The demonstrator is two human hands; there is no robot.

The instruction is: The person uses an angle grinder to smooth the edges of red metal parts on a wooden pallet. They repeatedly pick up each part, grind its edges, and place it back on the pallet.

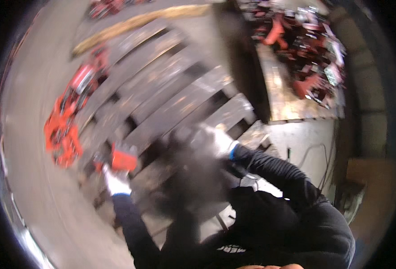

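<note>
My left hand, in a white glove with a blue cuff, is closed at the near edge of a boxy red metal part. That part is over the left side of a worn wooden pallet. My right hand, also in a white glove, reaches in over the pallet's right part. Its fingers are smeared by motion beside a dark blur, so I cannot make out whether it holds anything. Along the pallet's left edge runs a row of orange-red metal parts.
A wooden platform at the upper right carries a heap of red and dark metal parts. A wooden beam lies beyond the pallet. More red parts are at the far top. A thin cable trails on the floor at right.
</note>
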